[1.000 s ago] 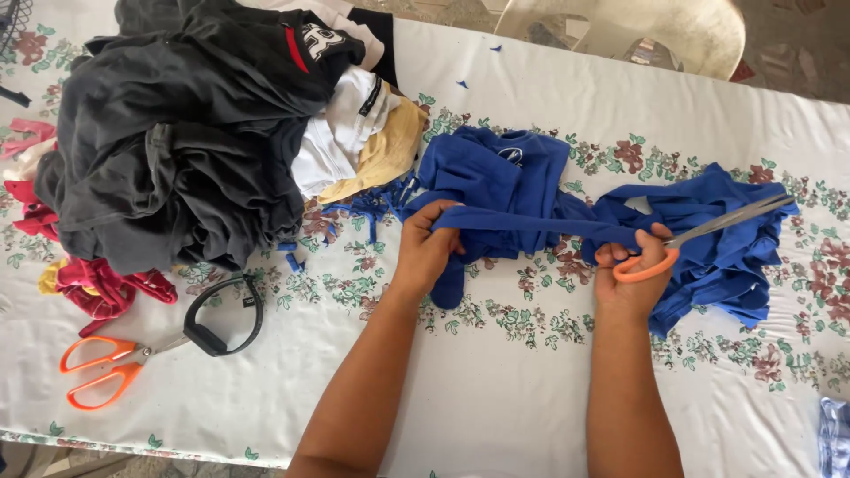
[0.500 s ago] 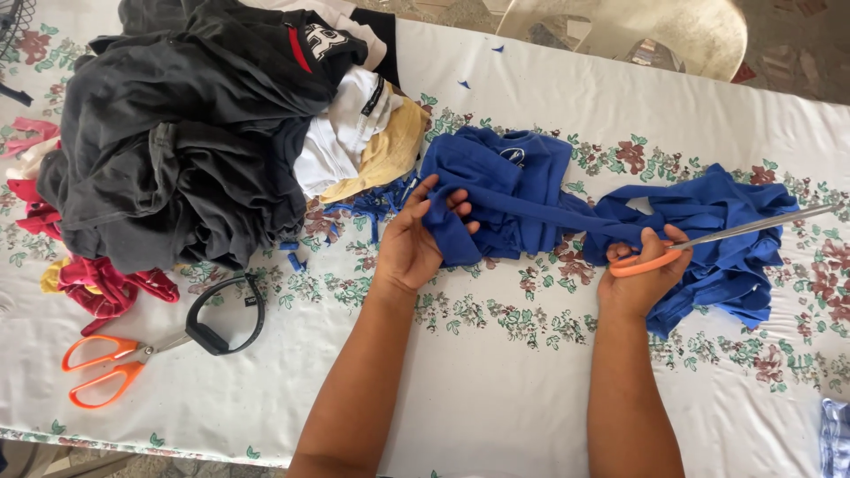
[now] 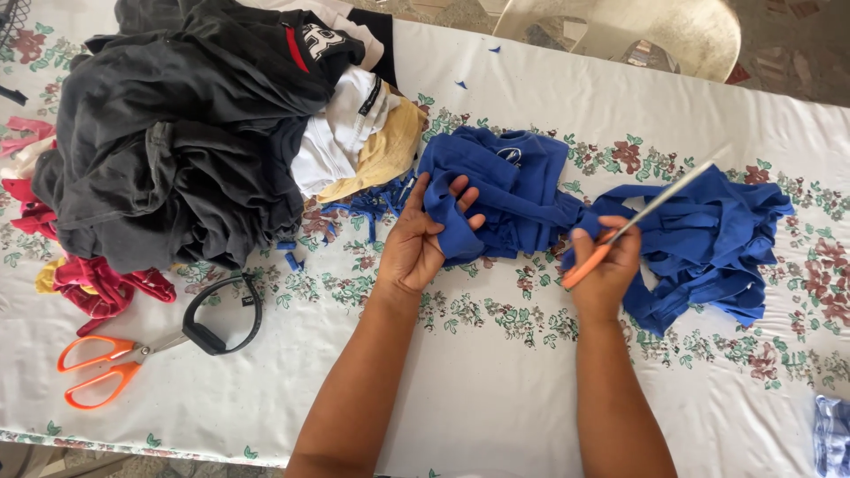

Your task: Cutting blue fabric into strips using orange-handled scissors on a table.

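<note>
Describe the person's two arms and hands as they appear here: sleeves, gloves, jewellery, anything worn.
Both forearms enter from the bottom edge and are bare as far as the picture shows: no sleeve in view. The left hand and the right hand wear no gloves. No watch, bracelet or band shows at either wrist, and no ring is visible on the fingers that can be seen. Nails look short and unpainted, though they are small in this view.

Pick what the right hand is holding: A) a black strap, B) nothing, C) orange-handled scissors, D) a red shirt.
C: the right hand grips orange-handled scissors, their blades angled up over the blue cloth.
</note>
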